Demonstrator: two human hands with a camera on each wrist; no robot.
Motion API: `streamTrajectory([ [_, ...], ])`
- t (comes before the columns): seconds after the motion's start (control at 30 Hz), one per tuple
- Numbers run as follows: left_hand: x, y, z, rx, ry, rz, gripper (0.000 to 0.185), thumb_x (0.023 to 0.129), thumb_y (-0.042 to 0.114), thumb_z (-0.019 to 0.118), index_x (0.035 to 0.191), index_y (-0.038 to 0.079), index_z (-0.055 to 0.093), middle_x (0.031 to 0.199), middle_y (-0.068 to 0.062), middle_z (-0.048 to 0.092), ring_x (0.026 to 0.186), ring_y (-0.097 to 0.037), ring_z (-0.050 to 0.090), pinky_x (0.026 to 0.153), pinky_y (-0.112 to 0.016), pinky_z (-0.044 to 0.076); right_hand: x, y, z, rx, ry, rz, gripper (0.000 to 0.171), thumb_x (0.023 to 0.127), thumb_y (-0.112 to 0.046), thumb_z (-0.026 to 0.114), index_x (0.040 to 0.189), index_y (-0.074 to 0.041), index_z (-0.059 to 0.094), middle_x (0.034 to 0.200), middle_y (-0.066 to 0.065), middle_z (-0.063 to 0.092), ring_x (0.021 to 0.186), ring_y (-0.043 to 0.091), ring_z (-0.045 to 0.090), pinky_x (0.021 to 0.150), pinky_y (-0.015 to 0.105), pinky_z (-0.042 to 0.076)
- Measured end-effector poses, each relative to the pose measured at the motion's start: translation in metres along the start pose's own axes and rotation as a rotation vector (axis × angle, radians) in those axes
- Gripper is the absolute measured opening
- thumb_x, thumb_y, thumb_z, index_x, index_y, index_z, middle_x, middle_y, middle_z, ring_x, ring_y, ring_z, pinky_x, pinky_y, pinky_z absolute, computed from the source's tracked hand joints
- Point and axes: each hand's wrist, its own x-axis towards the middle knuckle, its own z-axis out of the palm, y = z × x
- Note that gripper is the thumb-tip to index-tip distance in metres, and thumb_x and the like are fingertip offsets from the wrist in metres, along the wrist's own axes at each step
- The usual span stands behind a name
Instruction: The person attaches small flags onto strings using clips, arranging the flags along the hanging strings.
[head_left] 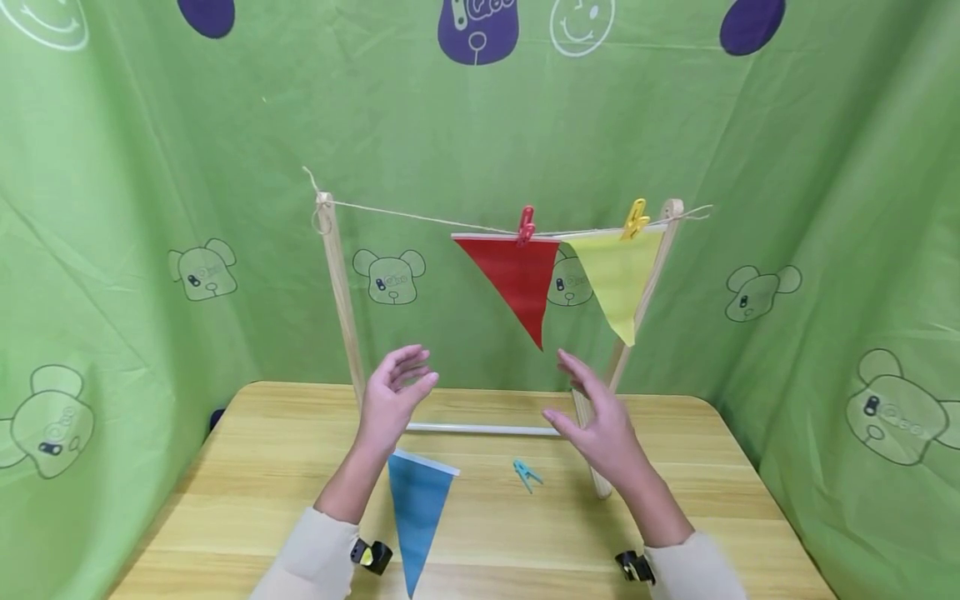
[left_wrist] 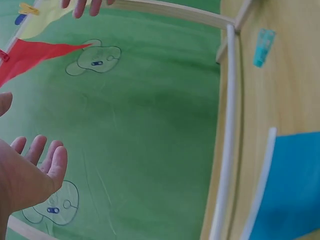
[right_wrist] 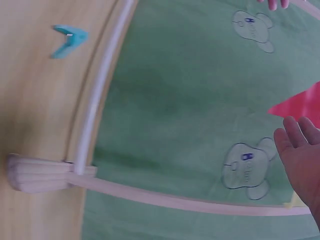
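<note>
Both hands are raised over the table and hold nothing. My left hand, fingers loosely bent, is above the blue pennant, which lies on the table with its white-edged top away from me. My right hand is in front of the right post, fingers spread from the thumb. Between the forearms a blue clothespin lies on the wood. Behind the hands, a red pennant hangs from the string by a red clothespin, and beside it a yellow pennant hangs by a yellow clothespin.
A string is tied between the left wooden post and the right wooden post. A white rod runs low between the posts. Green printed cloth surrounds the wooden table at the back and sides.
</note>
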Motion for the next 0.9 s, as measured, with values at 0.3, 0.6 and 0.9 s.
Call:
streamTrajectory([
  [0.3, -0.010, -0.020, -0.012, 0.109, 0.011, -0.043, 0.055, 0.090, 0.013, 0.080, 0.138, 0.009, 0.056, 0.133, -0.011, 0.065, 0.119, -0.030, 0.061, 0.096, -0.029, 0.052, -0.019, 0.030, 0.015, -0.004, -0.037, 0.070, 0.080, 0.088, -0.018, 0.084, 0.156, -0.014, 0.042, 0.147, 0.012, 0.054, 0.132, 0.031, 0.055, 0.110, 0.052, 0.048],
  [0.6, -0.016, -0.042, -0.020, 0.195, -0.016, -0.105, 0.058, 0.090, 0.017, 0.080, 0.140, 0.005, 0.052, 0.135, -0.018, 0.061, 0.121, -0.033, 0.058, 0.099, -0.037, 0.048, -0.031, 0.049, 0.025, -0.031, -0.130, 0.154, 0.081, 0.088, -0.026, 0.083, 0.155, -0.010, 0.040, 0.151, 0.014, 0.050, 0.135, 0.037, 0.053, 0.109, 0.059, 0.048],
  [0.9, -0.024, -0.065, -0.029, 0.310, -0.012, -0.188, 0.061, 0.090, 0.019, 0.081, 0.141, 0.004, 0.050, 0.136, -0.020, 0.060, 0.122, -0.038, 0.057, 0.101, -0.049, 0.052, -0.042, 0.064, 0.039, -0.033, -0.211, 0.228, 0.086, 0.089, -0.031, 0.083, 0.157, -0.009, 0.036, 0.156, 0.014, 0.046, 0.138, 0.038, 0.050, 0.111, 0.060, 0.045],
])
